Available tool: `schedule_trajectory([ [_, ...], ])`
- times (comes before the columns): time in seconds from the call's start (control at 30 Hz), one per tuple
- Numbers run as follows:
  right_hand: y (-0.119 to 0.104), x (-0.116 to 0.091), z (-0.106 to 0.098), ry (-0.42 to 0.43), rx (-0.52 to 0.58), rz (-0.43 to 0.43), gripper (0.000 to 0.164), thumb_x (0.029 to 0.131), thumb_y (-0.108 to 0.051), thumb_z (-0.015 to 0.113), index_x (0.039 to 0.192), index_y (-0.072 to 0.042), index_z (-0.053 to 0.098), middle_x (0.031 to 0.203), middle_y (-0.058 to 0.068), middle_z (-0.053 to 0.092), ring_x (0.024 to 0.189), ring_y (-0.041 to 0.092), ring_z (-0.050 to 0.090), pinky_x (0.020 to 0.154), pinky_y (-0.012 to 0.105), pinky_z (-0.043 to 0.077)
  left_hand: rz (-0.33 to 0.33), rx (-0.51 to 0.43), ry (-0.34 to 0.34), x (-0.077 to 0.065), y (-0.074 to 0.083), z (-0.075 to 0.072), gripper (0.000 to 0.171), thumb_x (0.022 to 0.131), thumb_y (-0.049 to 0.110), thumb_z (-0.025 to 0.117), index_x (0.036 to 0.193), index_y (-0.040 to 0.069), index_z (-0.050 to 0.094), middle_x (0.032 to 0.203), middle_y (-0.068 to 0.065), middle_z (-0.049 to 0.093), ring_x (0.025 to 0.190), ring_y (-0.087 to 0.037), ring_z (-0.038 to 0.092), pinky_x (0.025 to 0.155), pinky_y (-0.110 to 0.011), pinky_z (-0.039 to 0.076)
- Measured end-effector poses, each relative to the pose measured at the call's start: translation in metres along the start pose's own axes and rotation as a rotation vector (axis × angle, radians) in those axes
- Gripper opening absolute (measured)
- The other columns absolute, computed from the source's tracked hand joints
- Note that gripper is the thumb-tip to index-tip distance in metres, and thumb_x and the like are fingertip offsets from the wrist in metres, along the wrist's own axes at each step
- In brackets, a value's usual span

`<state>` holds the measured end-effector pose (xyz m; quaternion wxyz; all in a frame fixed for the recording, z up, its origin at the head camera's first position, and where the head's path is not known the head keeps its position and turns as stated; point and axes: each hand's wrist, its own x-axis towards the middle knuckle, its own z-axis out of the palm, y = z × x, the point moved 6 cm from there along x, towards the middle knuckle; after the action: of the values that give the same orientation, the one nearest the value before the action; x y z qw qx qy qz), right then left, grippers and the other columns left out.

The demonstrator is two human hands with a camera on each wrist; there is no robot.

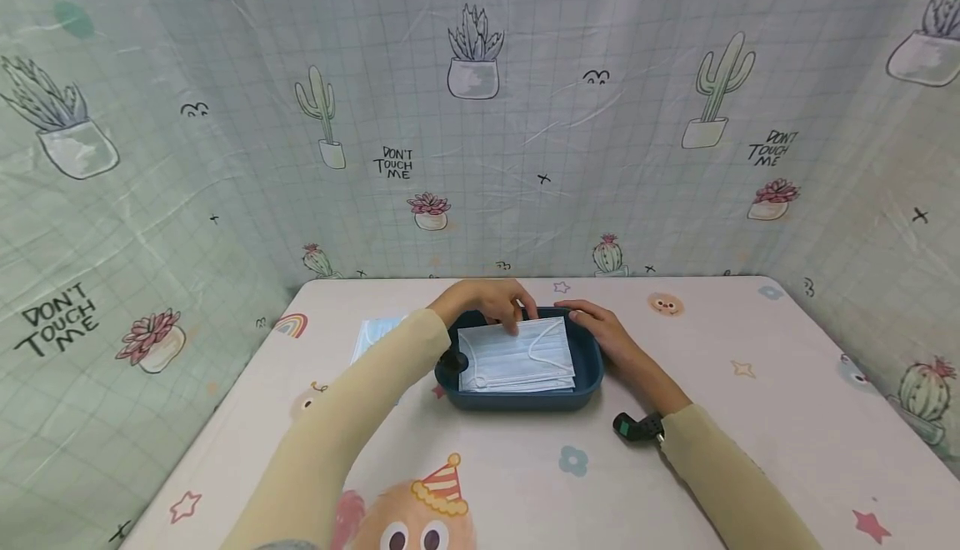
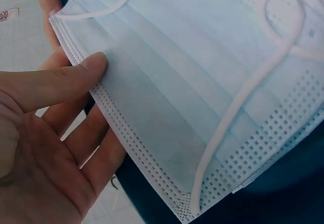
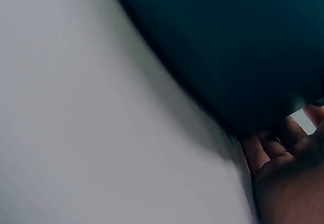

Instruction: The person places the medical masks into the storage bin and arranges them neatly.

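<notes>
A dark blue plastic bin (image 1: 517, 402) stands on the table with a stack of light blue pleated face masks (image 1: 502, 358) inside. My left hand (image 1: 498, 300) reaches over the bin's back left side. In the left wrist view the thumb (image 2: 93, 67) lies on the top face mask (image 2: 152, 82) and the fingers are behind its edge, so the hand pinches it. White ear loops lie across the masks. My right hand (image 1: 600, 329) grips the bin's back right corner; in the right wrist view its fingers (image 3: 268, 148) bend against the bin wall (image 3: 212, 42).
Another light blue face mask (image 1: 372, 335) lies on the table left of the bin, partly hidden by the left sleeve (image 1: 360, 417). A black wristband device (image 1: 637, 427) is on the right wrist. A printed curtain (image 1: 480, 142) hangs behind the table (image 1: 675, 467).
</notes>
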<state>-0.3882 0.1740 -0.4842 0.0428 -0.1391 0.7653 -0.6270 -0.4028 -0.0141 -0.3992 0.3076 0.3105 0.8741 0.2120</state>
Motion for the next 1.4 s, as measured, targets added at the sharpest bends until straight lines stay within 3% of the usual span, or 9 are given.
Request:
schedule_trajectory([
  [0.27, 0.001, 0.000, 0.001, -0.004, 0.001, -0.021, 0.045, 0.107, -0.023, 0.051, 0.148, -0.005, 0.054, 0.159, 0.019, 0.047, 0.153, 0.035, 0.035, 0.127, 0.057, 0.024, 0.048, 0.065, 0.000, 0.001, 0.006, 0.007, 0.039, 0.090, -0.012, 0.065, 0.126, 0.004, 0.070, 0.092, -0.005, 0.062, 0.080, -0.013, 0.053, 0.064, -0.024, 0.044],
  [0.6, 0.003, -0.001, 0.002, -0.013, -0.003, -0.019, 0.045, 0.108, -0.024, 0.050, 0.148, -0.006, 0.054, 0.160, 0.018, 0.045, 0.154, 0.036, 0.034, 0.127, 0.058, 0.024, 0.054, 0.113, 0.071, -0.006, 0.006, 0.006, 0.040, 0.092, -0.009, 0.067, 0.128, 0.007, 0.071, 0.113, -0.014, 0.073, 0.092, -0.016, 0.061, 0.077, -0.032, 0.058],
  [0.8, 0.003, -0.002, 0.002, -0.015, -0.026, -0.027, 0.046, 0.108, -0.024, 0.049, 0.149, -0.006, 0.053, 0.160, 0.019, 0.045, 0.154, 0.037, 0.033, 0.127, 0.060, 0.022, 0.075, 0.091, 0.107, -0.012, 0.003, 0.005, 0.040, 0.093, -0.006, 0.067, 0.131, 0.006, 0.070, 0.118, -0.017, 0.074, 0.100, -0.018, 0.067, 0.085, -0.035, 0.061],
  [1.0, 0.003, -0.004, 0.001, -0.012, -0.034, -0.042, 0.045, 0.108, -0.024, 0.049, 0.149, -0.006, 0.053, 0.159, 0.019, 0.047, 0.153, 0.037, 0.036, 0.126, 0.059, 0.025, 0.073, 0.053, 0.098, -0.013, -0.003, 0.010, 0.039, 0.093, -0.005, 0.068, 0.130, 0.007, 0.070, 0.122, -0.015, 0.074, 0.102, -0.018, 0.067, 0.084, -0.035, 0.060],
  [1.23, 0.002, -0.004, 0.001, -0.015, -0.039, -0.057, 0.045, 0.108, -0.023, 0.049, 0.148, -0.004, 0.054, 0.158, 0.020, 0.048, 0.152, 0.038, 0.036, 0.126, 0.059, 0.026, 0.075, 0.034, 0.087, -0.015, -0.011, 0.015, 0.035, 0.095, -0.001, 0.068, 0.129, 0.009, 0.072, 0.125, -0.012, 0.074, 0.104, -0.016, 0.068, 0.092, -0.048, 0.059],
  [1.4, 0.002, -0.005, 0.001, -0.020, -0.038, -0.050, 0.045, 0.108, -0.023, 0.048, 0.149, -0.005, 0.053, 0.159, 0.019, 0.047, 0.154, 0.037, 0.034, 0.126, 0.059, 0.025, 0.073, 0.004, 0.084, -0.017, -0.016, 0.017, 0.036, 0.096, 0.002, 0.068, 0.131, 0.009, 0.070, 0.129, -0.012, 0.073, 0.111, -0.018, 0.070, 0.094, -0.048, 0.059],
])
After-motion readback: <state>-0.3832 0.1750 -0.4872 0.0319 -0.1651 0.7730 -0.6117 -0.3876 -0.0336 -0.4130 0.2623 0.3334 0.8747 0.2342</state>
